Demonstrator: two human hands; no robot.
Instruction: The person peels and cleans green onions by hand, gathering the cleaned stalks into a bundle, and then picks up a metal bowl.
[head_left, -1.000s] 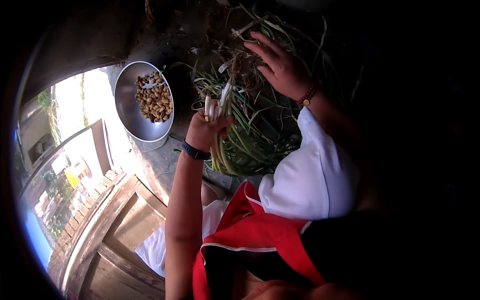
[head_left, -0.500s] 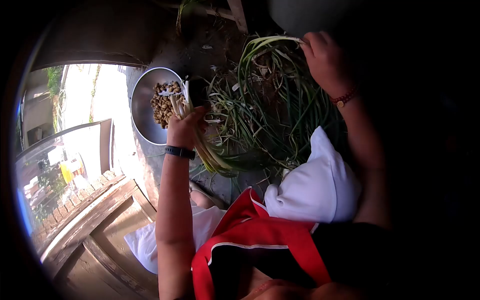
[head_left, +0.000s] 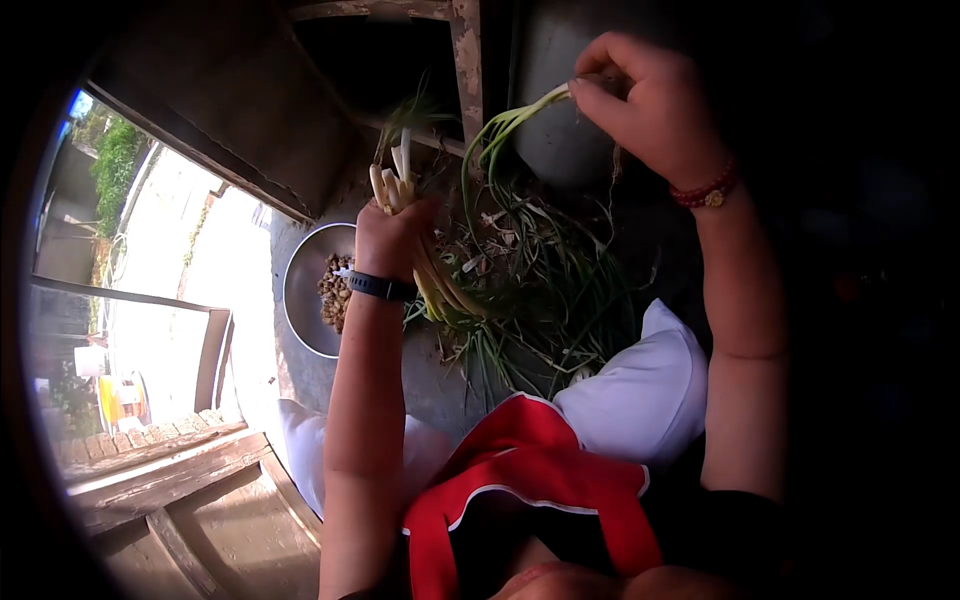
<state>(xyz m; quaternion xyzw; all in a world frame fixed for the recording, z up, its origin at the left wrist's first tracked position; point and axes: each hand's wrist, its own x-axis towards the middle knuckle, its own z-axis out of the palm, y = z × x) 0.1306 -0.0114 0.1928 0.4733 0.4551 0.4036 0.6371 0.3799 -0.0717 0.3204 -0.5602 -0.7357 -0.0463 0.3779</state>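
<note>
My left hand point(head_left: 394, 238) is closed around a bunch of green onions point(head_left: 388, 187). Their pale stalk ends stick up above the fist, and the green leaves hang down to the right. Higher up on the right, my right hand point(head_left: 650, 108) pinches a single green onion point(head_left: 522, 116) near its root end. Its leaves arch left and downward, and thin roots dangle below the fingers. Between and below both hands, a loose pile of green onions point(head_left: 570, 285) covers the floor.
Beside my left forearm stands a metal bowl point(head_left: 305, 300) with small brown lumps point(head_left: 333, 292) in it, partly hidden by the arm. A wooden frame point(head_left: 468, 70) and a grey rounded container point(head_left: 560, 140) stand beyond the pile. Wooden panelling point(head_left: 215, 500) is at lower left.
The camera view has shifted. Both hands are raised higher, the left now in front of the bowl's right side. The onion in my right hand is lifted farther off the pile.
</note>
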